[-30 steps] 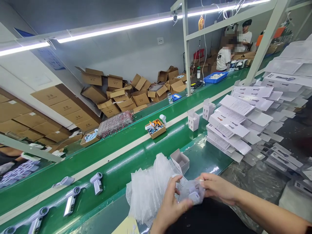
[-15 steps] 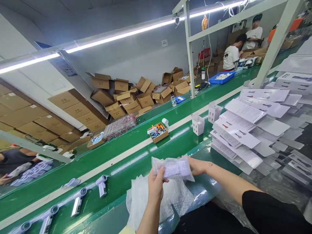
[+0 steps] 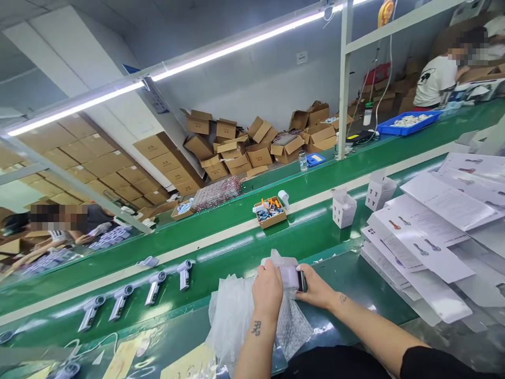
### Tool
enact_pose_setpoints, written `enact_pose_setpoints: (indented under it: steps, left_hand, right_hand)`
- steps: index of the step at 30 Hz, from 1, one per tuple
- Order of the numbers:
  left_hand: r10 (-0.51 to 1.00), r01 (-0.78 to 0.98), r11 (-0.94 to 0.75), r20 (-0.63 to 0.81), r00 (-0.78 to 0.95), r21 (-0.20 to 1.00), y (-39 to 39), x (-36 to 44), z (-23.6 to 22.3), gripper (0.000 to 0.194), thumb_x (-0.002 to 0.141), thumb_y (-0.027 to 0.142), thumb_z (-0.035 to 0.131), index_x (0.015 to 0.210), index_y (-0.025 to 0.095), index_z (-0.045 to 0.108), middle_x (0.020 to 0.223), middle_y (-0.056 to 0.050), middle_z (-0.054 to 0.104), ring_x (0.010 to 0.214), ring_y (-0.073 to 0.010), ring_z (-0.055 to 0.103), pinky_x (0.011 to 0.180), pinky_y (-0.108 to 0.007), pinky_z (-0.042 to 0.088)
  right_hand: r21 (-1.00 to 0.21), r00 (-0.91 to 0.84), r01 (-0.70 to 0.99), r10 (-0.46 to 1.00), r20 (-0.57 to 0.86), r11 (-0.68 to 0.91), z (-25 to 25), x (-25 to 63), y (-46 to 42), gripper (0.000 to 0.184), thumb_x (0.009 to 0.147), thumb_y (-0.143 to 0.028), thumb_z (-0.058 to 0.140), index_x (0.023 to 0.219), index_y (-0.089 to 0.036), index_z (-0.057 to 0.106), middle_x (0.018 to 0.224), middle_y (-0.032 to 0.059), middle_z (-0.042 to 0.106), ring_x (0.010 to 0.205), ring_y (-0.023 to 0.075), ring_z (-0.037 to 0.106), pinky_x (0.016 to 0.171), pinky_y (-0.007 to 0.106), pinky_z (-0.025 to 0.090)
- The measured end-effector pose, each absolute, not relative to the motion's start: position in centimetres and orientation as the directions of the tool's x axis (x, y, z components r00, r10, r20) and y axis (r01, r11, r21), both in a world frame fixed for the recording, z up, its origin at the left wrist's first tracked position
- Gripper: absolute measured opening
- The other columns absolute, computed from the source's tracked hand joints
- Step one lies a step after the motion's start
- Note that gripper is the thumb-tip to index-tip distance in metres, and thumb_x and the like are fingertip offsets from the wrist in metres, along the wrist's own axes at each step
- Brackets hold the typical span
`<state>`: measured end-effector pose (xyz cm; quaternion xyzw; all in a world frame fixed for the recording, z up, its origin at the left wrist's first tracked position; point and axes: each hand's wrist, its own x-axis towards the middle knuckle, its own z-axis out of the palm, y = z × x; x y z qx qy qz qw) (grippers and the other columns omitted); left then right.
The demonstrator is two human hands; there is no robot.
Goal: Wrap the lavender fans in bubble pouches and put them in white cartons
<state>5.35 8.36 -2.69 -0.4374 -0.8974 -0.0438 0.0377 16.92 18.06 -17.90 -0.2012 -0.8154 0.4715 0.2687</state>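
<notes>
Between my hands is a lavender device [image 3: 290, 276] with a dark end, partly inside a clear bubble-wrap bag [image 3: 281, 259]. My left hand [image 3: 268, 288] is closed on the bag, its fingers folded over the upper left side. At the device's dark right end, my right hand [image 3: 314, 287] grips with thumb and fingers. Much of the device is hidden by the bag and my hands. Beneath them lies a pile of flat bubble-wrap bags [image 3: 232, 310] on the green table edge.
Several lavender handheld fans [image 3: 155, 287] lie on the green belt [image 3: 221, 258] at left. A small carton of parts [image 3: 271, 213] and white boxes [image 3: 344, 208] stand farther along. Flattened printed cartons [image 3: 430, 237] are stacked at right. Co-workers sit across the line.
The view has swung left. The bag was held stretched across both hands; now my left hand has come over its top and the device's dark end shows at my right hand.
</notes>
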Motion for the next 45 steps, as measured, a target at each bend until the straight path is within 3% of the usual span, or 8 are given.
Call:
enact_pose_setpoints:
  steps: [10,16,20,25,29,35,42,45]
  left_hand:
    - [0.930,0.931,0.354,0.143,-0.340,-0.089,9.6,7.5,-4.1,0.013,0.089,0.015,0.042,0.087,0.019,0.054,0.086,-0.007,0.057,0.075,-0.0205,0.060,0.055,-0.025,0.040]
    - [0.636,0.668,0.730,0.211,-0.742,0.147,10.5,3.3,-3.9,0.019,0.095,0.028,0.036,0.089,0.017,0.051,0.085,-0.007,0.060,0.076,-0.0186,0.062,0.061,-0.027,0.041]
    - [0.553,0.605,0.768,0.257,-0.792,0.211,10.5,3.2,-5.0,0.017,0.094,0.027,0.038,0.087,0.016,0.050,0.082,-0.007,0.061,0.079,-0.0193,0.061,0.064,-0.027,0.041]
    - [0.698,0.756,0.645,0.319,-0.641,0.107,10.6,5.6,-5.9,0.021,0.094,0.024,0.033,0.088,0.017,0.052,0.088,-0.009,0.057,0.078,-0.0192,0.060,0.061,-0.026,0.042]
    - [0.830,0.858,0.506,0.220,-0.512,0.088,8.8,6.9,-5.5,0.023,0.094,0.023,0.032,0.090,0.018,0.054,0.087,-0.009,0.056,0.083,-0.0204,0.058,0.067,-0.028,0.044]
    - [0.866,0.808,0.480,-0.036,-0.499,0.343,7.3,5.7,-3.1,0.035,0.080,0.023,0.055,0.113,0.018,0.046,0.107,-0.009,0.054,0.092,-0.0216,0.057,0.076,-0.031,0.046]
    - [0.753,0.693,0.485,0.148,-0.641,0.534,7.9,6.4,-5.2,0.033,0.081,0.024,0.050,0.113,0.018,0.047,0.108,-0.011,0.054,0.104,-0.0235,0.054,0.085,-0.036,0.046]
    - [0.682,0.565,0.496,0.107,-0.724,0.659,8.5,6.1,-5.5,0.033,0.077,0.022,0.054,0.108,0.020,0.047,0.103,-0.008,0.057,0.095,-0.0211,0.058,0.077,-0.034,0.049]
  right_hand:
    - [-0.810,-0.731,0.037,0.568,0.377,0.585,-18.6,16.0,17.1,0.054,0.065,-0.023,0.066,0.114,-0.019,0.042,0.106,0.0103,0.055,0.097,0.0268,0.054,0.086,0.044,0.046]
    - [-0.796,-0.753,0.066,0.554,0.356,0.601,-19.0,15.6,18.3,0.067,0.062,-0.020,0.066,0.123,-0.017,0.037,0.119,0.0159,0.052,0.109,0.0314,0.052,0.094,0.048,0.044]
    - [-0.784,-0.772,0.034,0.514,0.372,0.619,-19.3,15.8,19.1,0.068,0.062,-0.020,0.066,0.124,-0.017,0.038,0.118,0.0154,0.053,0.108,0.0311,0.053,0.094,0.047,0.044]
    - [-0.803,-0.741,0.094,0.580,0.339,0.589,-19.3,15.8,18.8,0.071,0.061,-0.019,0.065,0.124,-0.018,0.035,0.119,0.0147,0.051,0.109,0.0319,0.052,0.094,0.049,0.043]
    - [-0.818,-0.764,0.053,0.550,0.337,0.573,-18.7,15.9,18.5,0.066,0.060,-0.018,0.065,0.119,-0.019,0.035,0.111,0.0117,0.053,0.102,0.0286,0.055,0.089,0.045,0.047]
    - [-0.853,-0.794,0.074,0.548,0.263,0.516,-17.7,16.1,18.6,0.066,0.064,-0.018,0.065,0.121,-0.020,0.033,0.116,0.0124,0.051,0.108,0.0281,0.053,0.093,0.046,0.044]
    - [-0.875,-0.834,0.109,0.523,0.178,0.471,-17.8,16.4,19.4,0.072,0.066,-0.014,0.062,0.129,-0.020,0.029,0.126,0.0137,0.048,0.116,0.0285,0.050,0.099,0.047,0.040]
    - [-0.861,-0.849,0.113,0.498,0.176,0.497,-17.9,16.6,19.7,0.074,0.066,-0.011,0.060,0.131,-0.018,0.027,0.129,0.0161,0.044,0.120,0.0286,0.047,0.100,0.047,0.039]
